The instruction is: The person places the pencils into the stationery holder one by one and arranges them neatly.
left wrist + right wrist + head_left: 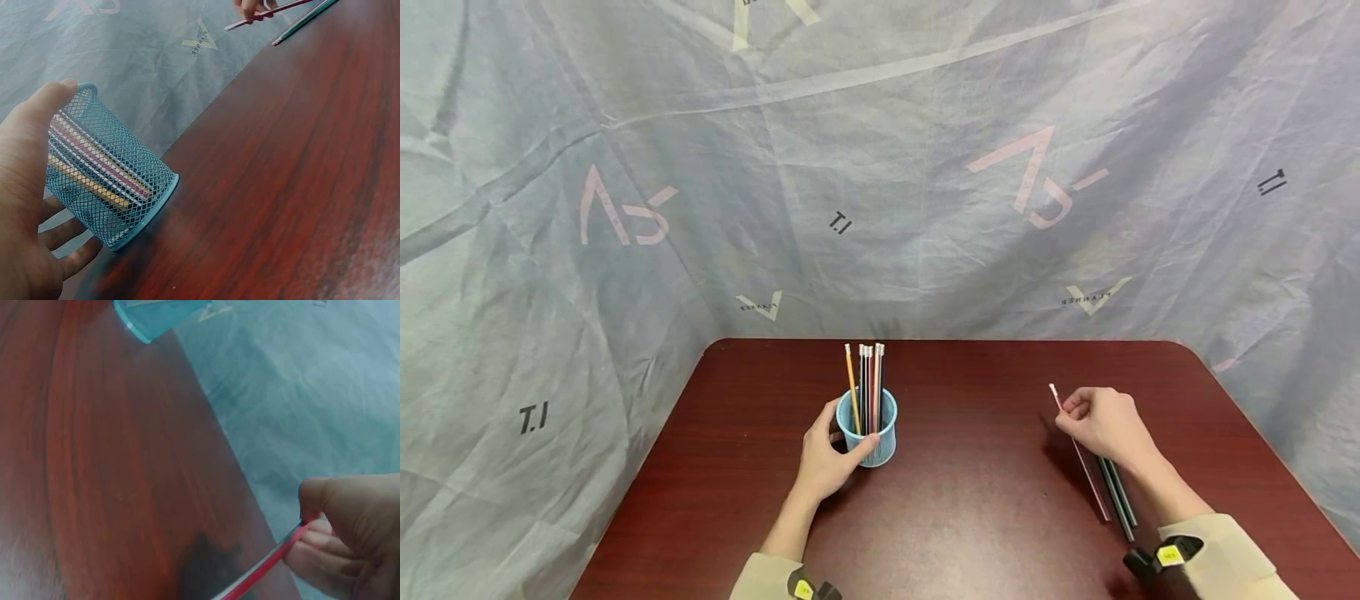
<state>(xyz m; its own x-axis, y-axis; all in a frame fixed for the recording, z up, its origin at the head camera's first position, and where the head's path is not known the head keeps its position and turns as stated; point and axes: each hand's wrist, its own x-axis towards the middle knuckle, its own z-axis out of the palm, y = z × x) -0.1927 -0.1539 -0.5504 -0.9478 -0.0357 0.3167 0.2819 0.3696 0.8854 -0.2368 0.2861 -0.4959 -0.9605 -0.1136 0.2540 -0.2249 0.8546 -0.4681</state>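
A light-blue mesh pen cup (886, 446) stands upright on the table, holding several pencils (872, 379), among them a yellow pencil (852, 383). My left hand (823, 460) grips the cup from its left, thumb along the near side; the left wrist view shows the fingers around the mesh (119, 169). Over on the right, my right hand (1108, 423) pinches a red pencil (1090, 477) near its white-tipped end, that end tilted up and away. Two dark green pencils (1117, 492) lie on the table below the right hand, partly hidden by it.
The dark red wooden table (970, 500) carries all of this. A grey fabric sheet (887, 167) with printed letters hangs behind and beside it, meeting the back edge. A wide stretch of tabletop separates the cup from the loose pencils.
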